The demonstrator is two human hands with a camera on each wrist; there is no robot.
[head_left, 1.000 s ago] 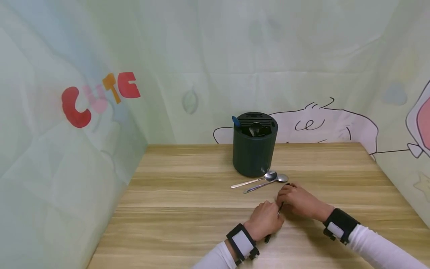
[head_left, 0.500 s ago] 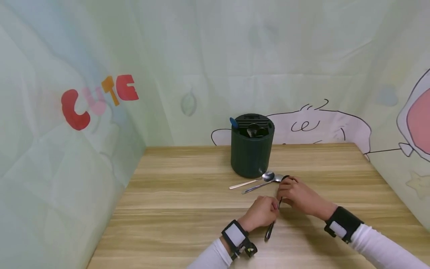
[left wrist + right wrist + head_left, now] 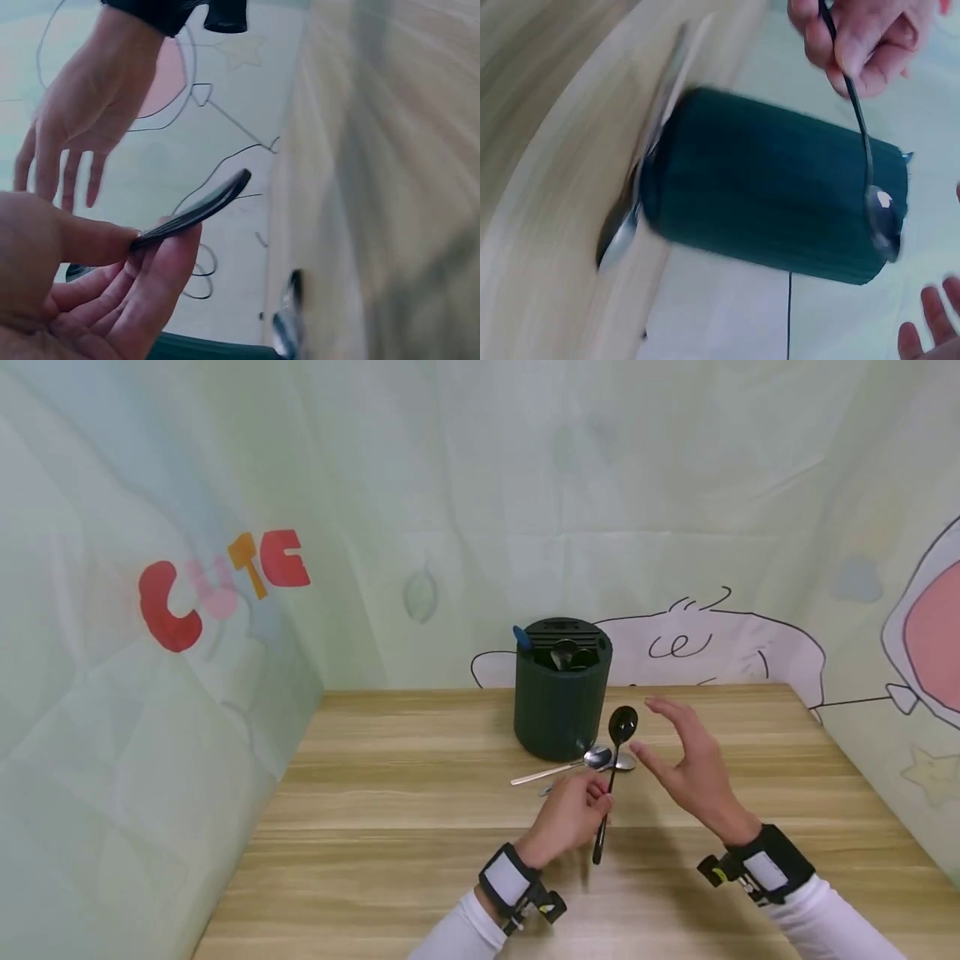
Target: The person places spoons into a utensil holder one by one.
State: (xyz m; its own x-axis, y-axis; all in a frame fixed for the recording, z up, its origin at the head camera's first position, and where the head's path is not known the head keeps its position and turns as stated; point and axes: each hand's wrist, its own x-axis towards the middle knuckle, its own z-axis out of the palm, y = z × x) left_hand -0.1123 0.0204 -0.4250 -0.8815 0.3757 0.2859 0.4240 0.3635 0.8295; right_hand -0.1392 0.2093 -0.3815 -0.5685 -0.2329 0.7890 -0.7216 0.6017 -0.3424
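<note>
My left hand (image 3: 566, 818) pinches a black spoon (image 3: 623, 724) by its handle between thumb and fingers, bowl end up and away from me. In the left wrist view the handle end (image 3: 202, 206) sticks out past the fingertips. To the right of the bowl, my right hand (image 3: 693, 768) is spread with thumb and fingers apart, holding nothing. Two silver spoons (image 3: 597, 757) lie on the table, partly behind the left hand and the black spoon. Behind them stands a dark green utensil holder (image 3: 561, 714) with several utensils in it.
Inside the holder, a blue-tipped utensil (image 3: 522, 637) leans at the left rim and dark spoon bowls (image 3: 564, 653) show at the front. A printed cloth (image 3: 450, 527) hangs behind and beside the wooden table (image 3: 375, 860).
The right hand has let go of the black spoon and spread its fingers. The left hand has raised the spoon, whose bowl now shows. Both silver spoons stayed put.
</note>
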